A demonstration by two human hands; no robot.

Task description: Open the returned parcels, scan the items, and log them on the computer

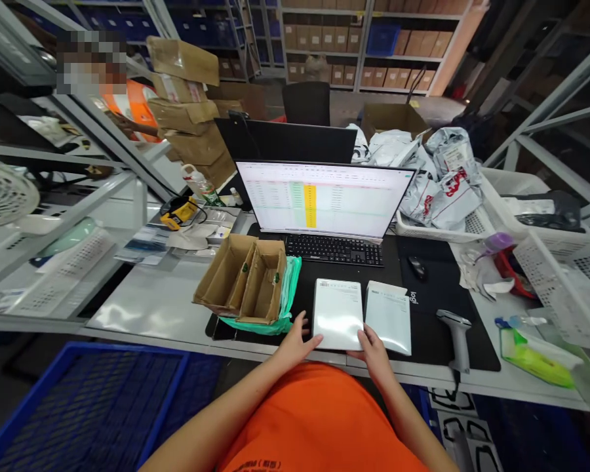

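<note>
A white flat box [337,313] lies on the black desk mat [437,295] in front of the keyboard [334,250]. My left hand [295,341] grips its near left corner with the thumb on the edge. My right hand [373,347] holds its near right corner, fingers curled on it. A second white box [389,316] lies just to the right, touching the first. An open cardboard box [243,278] sits on green plastic [288,301] to the left.
A lit monitor [324,200] stands behind the keyboard, a mouse [415,267] to its right. A barcode scanner [456,337] and green wipes pack [538,357] lie at right. White baskets [545,255] hold grey parcels [442,177]. A blue crate [93,400] sits below left. Another person in orange [130,108] is at back left.
</note>
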